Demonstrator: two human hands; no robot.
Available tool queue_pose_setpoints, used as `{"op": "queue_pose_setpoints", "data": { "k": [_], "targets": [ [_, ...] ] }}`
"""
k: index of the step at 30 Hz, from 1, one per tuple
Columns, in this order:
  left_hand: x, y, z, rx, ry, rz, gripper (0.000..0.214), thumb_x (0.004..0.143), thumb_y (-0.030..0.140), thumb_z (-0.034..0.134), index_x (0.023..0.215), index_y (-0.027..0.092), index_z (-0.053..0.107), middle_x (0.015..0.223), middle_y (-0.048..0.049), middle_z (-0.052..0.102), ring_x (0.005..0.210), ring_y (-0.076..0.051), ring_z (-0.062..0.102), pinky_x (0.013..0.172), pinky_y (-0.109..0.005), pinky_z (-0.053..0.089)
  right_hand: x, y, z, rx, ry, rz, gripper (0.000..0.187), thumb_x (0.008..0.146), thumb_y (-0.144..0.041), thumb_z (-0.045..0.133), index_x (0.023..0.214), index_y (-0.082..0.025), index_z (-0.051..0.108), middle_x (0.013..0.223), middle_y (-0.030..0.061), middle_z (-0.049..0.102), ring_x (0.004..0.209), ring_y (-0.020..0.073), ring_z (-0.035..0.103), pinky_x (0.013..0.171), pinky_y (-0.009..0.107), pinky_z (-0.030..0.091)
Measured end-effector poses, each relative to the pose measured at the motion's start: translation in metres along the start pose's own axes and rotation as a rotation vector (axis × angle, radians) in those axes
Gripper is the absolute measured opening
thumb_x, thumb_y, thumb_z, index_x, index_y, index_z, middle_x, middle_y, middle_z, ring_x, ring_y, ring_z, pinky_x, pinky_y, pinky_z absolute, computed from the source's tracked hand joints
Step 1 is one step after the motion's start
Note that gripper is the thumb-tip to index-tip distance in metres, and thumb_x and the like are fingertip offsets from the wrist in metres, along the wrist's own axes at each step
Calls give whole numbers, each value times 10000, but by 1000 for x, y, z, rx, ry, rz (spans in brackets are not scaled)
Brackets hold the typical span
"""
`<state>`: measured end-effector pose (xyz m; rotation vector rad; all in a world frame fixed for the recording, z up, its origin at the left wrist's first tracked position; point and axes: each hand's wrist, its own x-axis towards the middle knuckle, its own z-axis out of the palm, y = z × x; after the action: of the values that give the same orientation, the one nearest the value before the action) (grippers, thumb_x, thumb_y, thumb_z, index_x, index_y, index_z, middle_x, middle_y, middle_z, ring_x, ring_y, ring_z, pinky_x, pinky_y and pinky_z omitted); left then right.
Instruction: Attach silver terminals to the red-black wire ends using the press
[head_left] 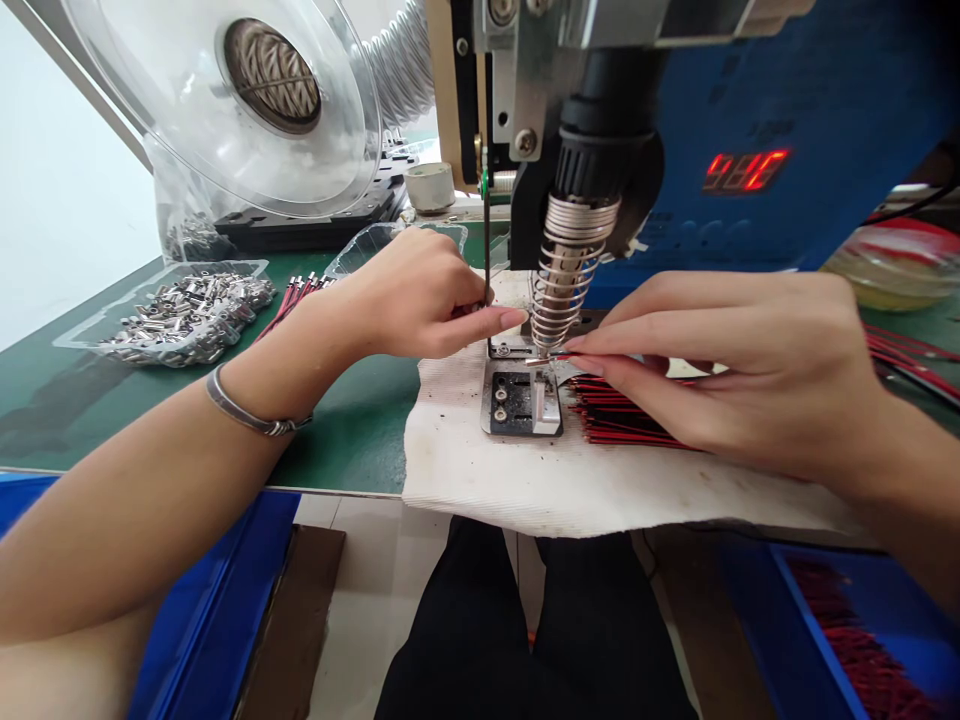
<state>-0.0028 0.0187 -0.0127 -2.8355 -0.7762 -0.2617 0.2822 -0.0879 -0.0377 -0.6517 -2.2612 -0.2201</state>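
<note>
My right hand [742, 360] pinches a thin red-and-black wire [564, 356] between thumb and fingertips. The wire's end meets a small metal part [537, 362] right under the tip of a soldering iron [574, 260] with a coil spring around it. Left of the iron is my left hand [427, 295], fingers curled in and thumb pointing at the tip; whatever it may hold is hidden. Below the tip sits a small black metal fixture [521, 403]. Under my right hand lies a bundle of red-and-black wires [622, 412] on a pale cloth [480, 480].
A clear tray [187, 310] heaped with small metal parts stands left on the green table [360, 430], near more wires [292, 300]. A clear reel [172, 100] is behind. The blue machine housing [810, 110] rises at right. A blue bin [817, 600] with wires is below.
</note>
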Motion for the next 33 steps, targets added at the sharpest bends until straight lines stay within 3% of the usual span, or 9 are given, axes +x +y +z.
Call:
{"op": "queue_pose_setpoints", "data": {
  "k": [7,18,24,26,28,31,33],
  "targets": [
    [-1,3,0,-36,1,-32,678,1130,725,389,606,300,326,588,-16,368,633,-198,279,743,-411,288,-1,3,3,-22,13,-19,157,1098,-168,777,1054,-229,915,984,17,903,757,154,826,664,267,636],
    [-2,11,-9,-20,-19,-53,722,1132,737,320,574,280,367,592,-33,397,635,-180,213,731,-393,192,-2,4,0,-27,-37,-39,174,1102,-167,767,1037,-251,905,970,10,892,776,161,827,650,266,619],
    [-18,18,-25,23,-70,-157,649,1077,664,623,601,223,621,564,-27,512,565,-171,347,713,-374,272,7,-3,-17,173,-121,-77,191,1116,-178,766,997,-263,888,900,-24,880,701,134,801,648,261,630],
    [-38,30,-30,-15,-36,-223,571,1059,548,656,591,220,635,517,-5,466,532,-155,329,666,-367,259,14,-17,-24,191,-139,-26,167,1104,-176,794,996,-260,889,911,-33,895,711,136,811,662,261,644],
    [-62,55,-29,-166,56,-302,488,1030,441,672,598,214,668,485,17,431,499,-134,324,595,-345,245,19,-38,-27,201,-54,124,111,1084,-230,848,999,-283,896,864,-49,876,627,133,753,633,276,650],
    [-90,111,-15,-645,235,-413,241,1034,338,739,893,210,887,565,28,626,503,-121,502,512,-264,346,21,-72,-16,261,138,291,169,1033,-179,892,900,-284,883,860,-59,868,677,125,788,681,227,680],
    [-99,151,-1,-851,363,-468,140,1003,299,823,1042,221,932,550,48,617,485,-121,512,486,-242,388,19,-93,0,312,252,329,106,1030,-203,891,953,-275,894,974,-33,906,815,155,854,803,234,718]
  ]
}}
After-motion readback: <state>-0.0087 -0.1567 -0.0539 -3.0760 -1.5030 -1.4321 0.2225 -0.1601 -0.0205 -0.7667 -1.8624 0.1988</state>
